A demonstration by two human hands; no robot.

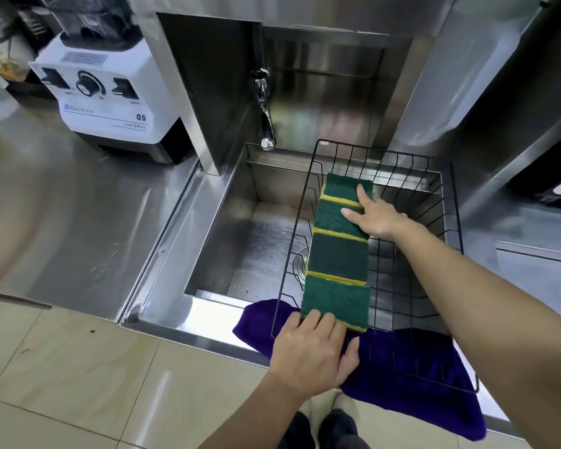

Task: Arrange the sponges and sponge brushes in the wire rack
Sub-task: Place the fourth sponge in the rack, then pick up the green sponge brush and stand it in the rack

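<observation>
Sponges (337, 254) rowed along wire rack (412, 163) left side, left hand (311, 354) and right hand (374, 218) flat, grasping nothing, likely squaring row.

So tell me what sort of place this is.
Probably a commercial kitchen or drinks-shop prep area: an all-steel counter with a built-in sink and tap, and a heavy-duty blender base standing beside it.

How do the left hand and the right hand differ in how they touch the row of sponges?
The left hand rests at the near end of the row of sponges, on the nearest sponge; the right hand lies on the far sponges. The left hand's fingers are together, while the right hand's are spread. The left hand comes from below, the right from the side. Both press on green tops inside the wire rack.
</observation>
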